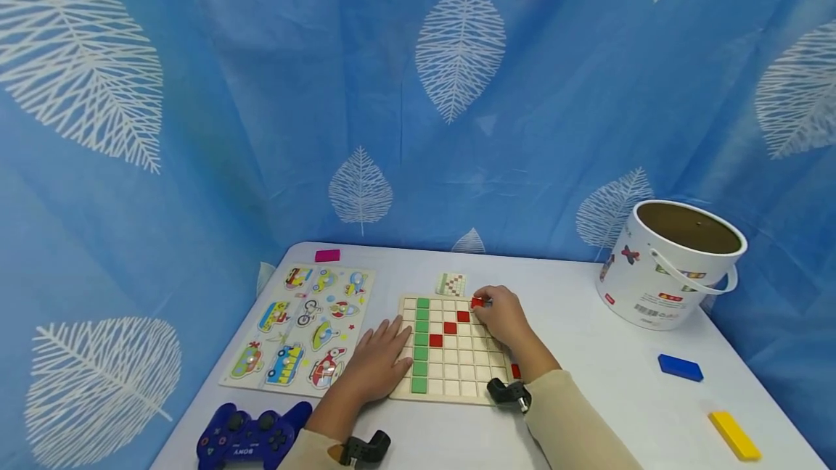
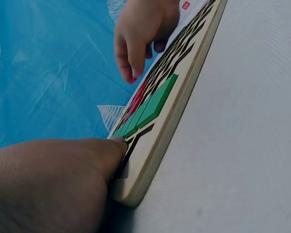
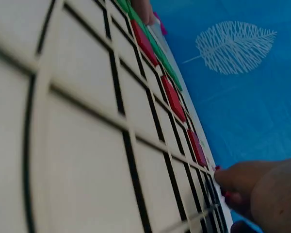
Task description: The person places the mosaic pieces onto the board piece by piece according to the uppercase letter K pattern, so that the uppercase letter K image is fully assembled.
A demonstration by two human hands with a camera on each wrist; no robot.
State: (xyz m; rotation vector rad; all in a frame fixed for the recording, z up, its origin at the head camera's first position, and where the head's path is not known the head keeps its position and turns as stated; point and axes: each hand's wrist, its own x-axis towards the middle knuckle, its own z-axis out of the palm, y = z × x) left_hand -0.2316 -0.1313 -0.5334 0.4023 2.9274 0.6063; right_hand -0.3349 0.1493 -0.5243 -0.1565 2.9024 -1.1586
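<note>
A wooden grid board [image 1: 457,376] lies on the white table [image 1: 588,354]. A column of green tiles [image 1: 421,343] fills its left side, and red tiles [image 1: 450,327] step diagonally up to the right. My right hand [image 1: 485,301] pinches a red tile [image 1: 477,302] over a cell near the board's far right. My left hand [image 1: 395,331] lies flat with straight fingers on the board's left edge. In the left wrist view my left hand [image 2: 114,145] touches the board's edge [image 2: 184,97]. In the right wrist view, the fingertips [image 3: 228,182] are at the far row.
A small pattern card [image 1: 451,283] lies behind the board. Left of it are a vehicle peg puzzle [image 1: 300,328], a pink block [image 1: 327,255] and a blue game controller [image 1: 251,441]. A white bucket [image 1: 669,274], a blue block [image 1: 680,368] and a yellow block [image 1: 734,435] are on the right.
</note>
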